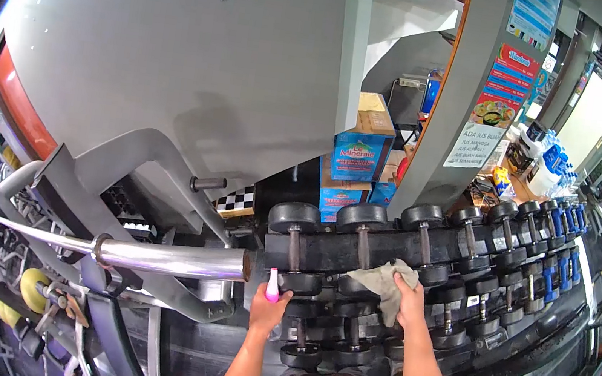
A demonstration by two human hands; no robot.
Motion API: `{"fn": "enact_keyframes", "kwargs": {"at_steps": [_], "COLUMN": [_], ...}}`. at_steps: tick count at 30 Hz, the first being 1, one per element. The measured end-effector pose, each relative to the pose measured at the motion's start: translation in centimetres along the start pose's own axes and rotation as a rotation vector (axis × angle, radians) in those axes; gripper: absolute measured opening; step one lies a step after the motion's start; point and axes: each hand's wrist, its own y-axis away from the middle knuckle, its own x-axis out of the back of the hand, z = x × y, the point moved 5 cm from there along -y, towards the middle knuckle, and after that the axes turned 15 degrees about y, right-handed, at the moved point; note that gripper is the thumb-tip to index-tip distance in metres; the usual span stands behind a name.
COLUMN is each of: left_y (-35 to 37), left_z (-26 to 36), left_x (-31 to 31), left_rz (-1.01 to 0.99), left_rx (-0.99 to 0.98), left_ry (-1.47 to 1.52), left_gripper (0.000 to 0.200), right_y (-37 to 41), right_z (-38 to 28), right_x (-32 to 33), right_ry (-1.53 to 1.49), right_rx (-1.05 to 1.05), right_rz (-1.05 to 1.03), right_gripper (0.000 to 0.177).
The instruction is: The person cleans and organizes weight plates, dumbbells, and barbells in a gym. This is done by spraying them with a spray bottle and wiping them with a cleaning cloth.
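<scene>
My left hand point(266, 313) is wrapped round a spray bottle with a pink and white nozzle point(272, 289); most of its body is hidden by the fingers. It is in front of the leftmost upper-row dumbbell point(293, 252). In my right hand point(410, 303) is a crumpled grey-beige cloth point(384, 284), gripped at its right side and hanging down. The cloth overlaps the near head of the second upper-row dumbbell point(363, 243) in this view. To the right of the cloth lies another black dumbbell point(426, 244).
A two-tier dumbbell rack point(323, 253) runs off to the right, with blue dumbbells point(559, 222) at its far end. A thick metal bar point(178, 258) juts in from the left. Behind the rack are stacked blue boxes point(358, 156) and a grey pillar point(442, 123).
</scene>
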Motion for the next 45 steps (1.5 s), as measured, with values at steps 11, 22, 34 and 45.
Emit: {"fn": "enact_keyframes", "kwargs": {"at_steps": [11, 22, 34, 45], "left_y": [-0.5, 0.5, 5.9, 5.4], "left_z": [-4.2, -3.6, -12.9, -12.8], "left_x": [1.8, 5.6, 11.7, 12.3], "left_rz": [-0.021, -0.072, 0.083, 0.173], "left_rx": [0.094, 0.132, 0.24, 0.237], "left_ry": [0.107, 0.118, 0.273, 0.401], "left_gripper": [0.042, 0.044, 0.039, 0.035], "right_y": [1.0, -2.0, -8.9, -10.2], "right_z": [1.1, -2.8, 14.4, 11.3], "right_x": [-3.4, -20.3, -36.1, -36.7], "right_ry": [0.036, 0.444, 1.685, 1.395], "right_rx": [0.024, 0.355, 0.637, 0.908], "right_rz": [-0.151, -0.421, -0.657, -0.702], "right_gripper": [0.034, 0.027, 0.065, 0.032]}}
